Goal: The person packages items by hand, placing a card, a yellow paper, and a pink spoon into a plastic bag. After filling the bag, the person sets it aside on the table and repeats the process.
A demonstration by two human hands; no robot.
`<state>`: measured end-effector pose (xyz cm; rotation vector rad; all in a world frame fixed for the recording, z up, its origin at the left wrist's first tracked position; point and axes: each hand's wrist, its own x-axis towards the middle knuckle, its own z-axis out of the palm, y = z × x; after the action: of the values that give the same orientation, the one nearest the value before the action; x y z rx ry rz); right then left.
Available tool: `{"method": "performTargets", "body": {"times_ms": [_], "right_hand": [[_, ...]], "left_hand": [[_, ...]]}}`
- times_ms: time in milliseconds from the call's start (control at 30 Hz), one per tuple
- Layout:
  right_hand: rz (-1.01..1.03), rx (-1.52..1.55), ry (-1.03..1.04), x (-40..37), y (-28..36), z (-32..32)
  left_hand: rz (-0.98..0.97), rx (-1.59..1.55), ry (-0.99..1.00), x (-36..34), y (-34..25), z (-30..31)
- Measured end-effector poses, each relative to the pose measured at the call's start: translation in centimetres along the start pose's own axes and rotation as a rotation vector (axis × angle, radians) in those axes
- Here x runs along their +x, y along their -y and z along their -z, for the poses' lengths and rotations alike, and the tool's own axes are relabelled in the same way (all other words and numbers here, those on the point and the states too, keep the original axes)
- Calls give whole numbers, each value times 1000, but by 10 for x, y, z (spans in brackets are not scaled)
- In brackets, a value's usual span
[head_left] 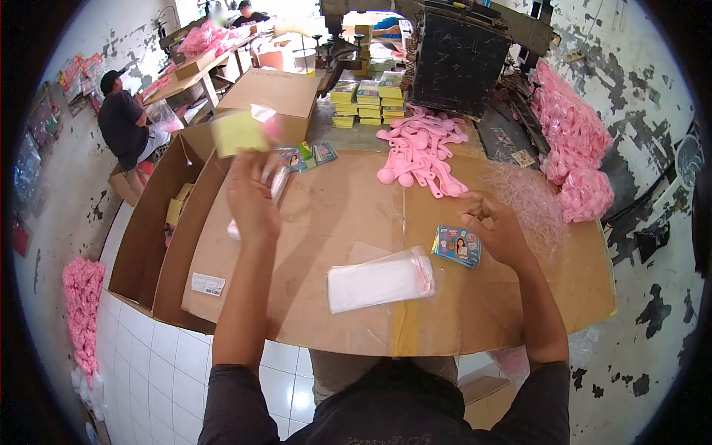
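Note:
My left hand (254, 196) is raised over the left side of the cardboard-covered table, fingers closed on a packet (241, 133) blurred by motion. The packet shows a pale yellow card, something pink and shiny clear plastic. Over the table's right side, my right hand (493, 226) has loosely bent fingers with gaps between them and nothing visible in them. Its fingertips are right by the handles of a pile of pink plastic spoons (426, 152). Just below its fingers lies a stack of blue picture cards (456, 246). A stack of clear plastic bags (380, 281) lies nearer my body.
Open cardboard boxes (167, 245) stand at the left edge. Yellow-edged card stacks (368, 99) and a dark machine block (456, 63) are at the back. Bagged pink spoons (571, 130) hang on the right. A seated person (122, 119) works at far left.

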<state>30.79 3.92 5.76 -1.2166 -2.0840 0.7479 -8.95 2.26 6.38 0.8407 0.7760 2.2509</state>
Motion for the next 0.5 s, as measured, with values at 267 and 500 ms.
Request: {"method": "performTargets", "body": {"times_ms": [267, 500], "right_hand": [[123, -295, 131, -13, -51, 4], [-94, -91, 70, -11, -56, 1]], "left_hand": [[287, 724, 692, -51, 50, -1], [-99, 1046, 1215, -101, 69, -6]]}}
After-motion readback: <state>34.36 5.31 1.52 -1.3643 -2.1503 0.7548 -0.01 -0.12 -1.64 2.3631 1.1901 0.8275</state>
